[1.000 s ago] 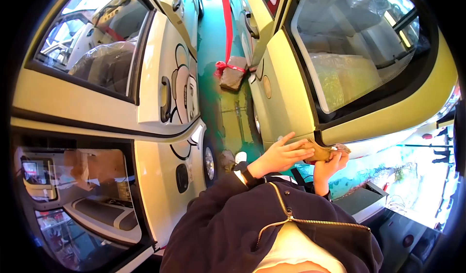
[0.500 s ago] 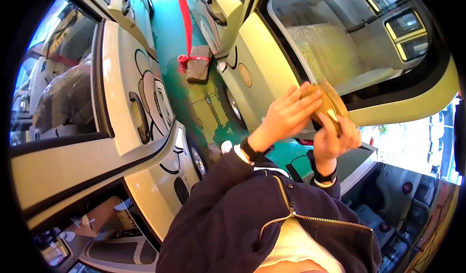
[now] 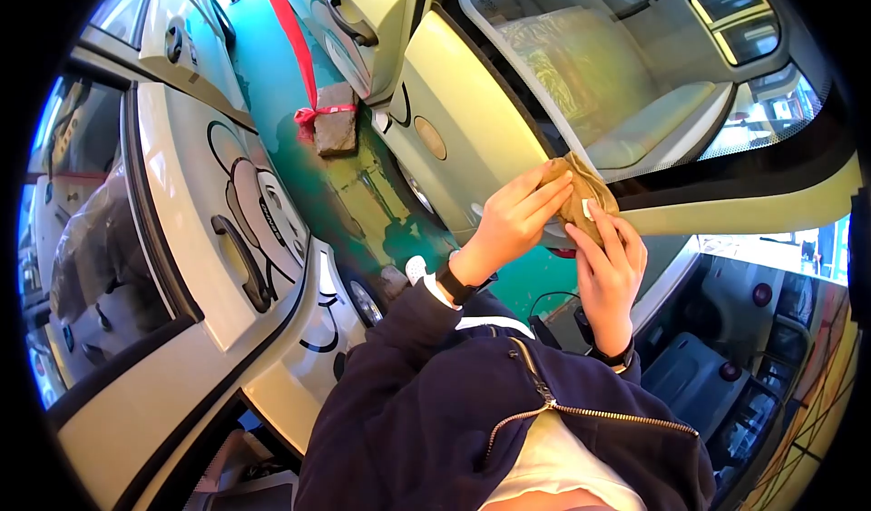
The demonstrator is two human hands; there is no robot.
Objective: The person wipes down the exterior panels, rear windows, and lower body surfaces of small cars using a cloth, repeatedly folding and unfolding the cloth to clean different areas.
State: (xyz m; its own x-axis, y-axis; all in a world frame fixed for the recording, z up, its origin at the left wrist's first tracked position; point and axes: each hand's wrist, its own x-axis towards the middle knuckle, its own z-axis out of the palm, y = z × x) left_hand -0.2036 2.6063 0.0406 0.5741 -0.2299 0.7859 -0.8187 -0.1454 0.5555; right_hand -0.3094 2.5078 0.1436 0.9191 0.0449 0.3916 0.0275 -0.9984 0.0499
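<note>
A crumpled brown cloth or paper piece (image 3: 581,204) with a small white spot is between my two hands, close to the rear corner of the yellow vehicle (image 3: 476,121). My left hand (image 3: 517,216) lies over its left side, fingers stretched along it and pressed on it. From below right, my right hand (image 3: 610,270) grips its lower edge with thumb and fingers. What lies beneath the brown piece is hidden.
A cream vehicle (image 3: 195,230) with a dark door handle stands at the left. Between the vehicles, a stone block (image 3: 336,121) tied with a red ribbon (image 3: 288,34) rests on the green floor (image 3: 272,103). A dark glossy surface (image 3: 717,357) is at the lower right.
The view has turned, and the vehicles and block have shifted left in it. Both hands still have the brown piece, which was raised and tilted and now shows its broad side.
</note>
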